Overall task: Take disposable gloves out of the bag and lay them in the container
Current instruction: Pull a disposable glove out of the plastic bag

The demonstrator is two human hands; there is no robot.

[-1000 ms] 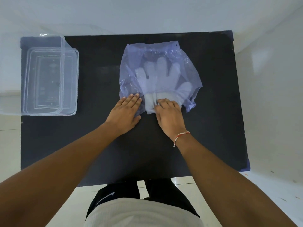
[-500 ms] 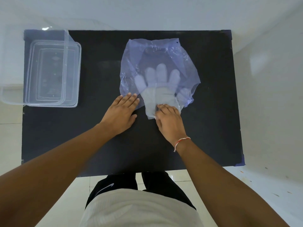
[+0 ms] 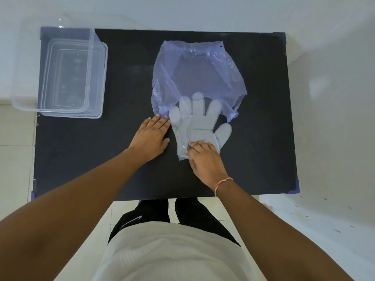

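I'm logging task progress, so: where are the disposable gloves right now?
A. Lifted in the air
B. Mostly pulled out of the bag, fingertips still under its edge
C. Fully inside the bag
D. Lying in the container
B: the gloves lie flat on the table, their fingertips under the bag edge, right hand on the cuff.

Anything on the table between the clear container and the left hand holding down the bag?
Nothing. In the head view, only bare black table separates the container from the left hand, which rests flat at the bag's near corner.
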